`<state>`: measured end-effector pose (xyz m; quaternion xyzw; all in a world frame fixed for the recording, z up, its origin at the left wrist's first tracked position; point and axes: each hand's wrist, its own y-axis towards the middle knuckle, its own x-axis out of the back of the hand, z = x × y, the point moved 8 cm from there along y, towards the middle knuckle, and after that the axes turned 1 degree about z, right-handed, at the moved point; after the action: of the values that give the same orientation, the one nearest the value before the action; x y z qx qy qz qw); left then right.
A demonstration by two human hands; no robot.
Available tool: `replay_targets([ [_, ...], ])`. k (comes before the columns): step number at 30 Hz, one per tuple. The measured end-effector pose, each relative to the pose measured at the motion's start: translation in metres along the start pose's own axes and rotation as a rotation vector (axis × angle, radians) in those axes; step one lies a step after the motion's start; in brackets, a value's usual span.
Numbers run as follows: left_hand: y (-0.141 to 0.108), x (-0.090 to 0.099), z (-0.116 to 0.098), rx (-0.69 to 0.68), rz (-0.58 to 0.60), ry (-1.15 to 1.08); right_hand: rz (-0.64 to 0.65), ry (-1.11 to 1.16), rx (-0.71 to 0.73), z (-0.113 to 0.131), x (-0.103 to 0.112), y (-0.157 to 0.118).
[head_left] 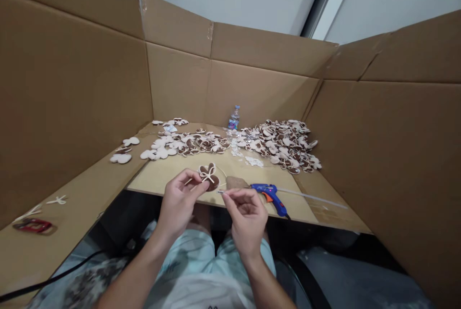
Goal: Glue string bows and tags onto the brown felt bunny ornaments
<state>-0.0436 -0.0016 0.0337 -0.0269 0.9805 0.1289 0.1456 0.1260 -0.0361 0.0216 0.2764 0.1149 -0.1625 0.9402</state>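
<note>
Between the thumb and fingers of my left hand is a brown bunny-shaped felt piece with a cream edge and a cream bow. My right hand pinches a small, thin, silvery piece just to the right of the bunny; it looks like a little metal clip, though it is too small to be sure. A blue glue gun with an orange trigger lies on the board to the right of my right hand, a clear glue stick reaching out from its back.
Piles of brown and white bunny pieces spread across the back of the board. A water bottle stands behind them. Small white bits lie mid-board. Red-handled snippers rest at left, near a loose bow. Cardboard walls enclose the table.
</note>
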Motion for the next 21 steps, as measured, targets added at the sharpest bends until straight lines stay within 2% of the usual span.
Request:
replay_targets([
  [5, -0.002, -0.004, 0.0, 0.002, 0.031, 0.01, -0.004, 0.014, 0.107, 0.005, -0.003, -0.001],
  [11, -0.004, -0.006, -0.001, 0.005, 0.035, 0.021, -0.023, -0.071, 0.206, 0.011, -0.003, -0.003],
  [21, -0.007, -0.009, 0.0, 0.023, 0.074, 0.023, -0.033, -0.06, 0.183, 0.01, -0.004, -0.003],
])
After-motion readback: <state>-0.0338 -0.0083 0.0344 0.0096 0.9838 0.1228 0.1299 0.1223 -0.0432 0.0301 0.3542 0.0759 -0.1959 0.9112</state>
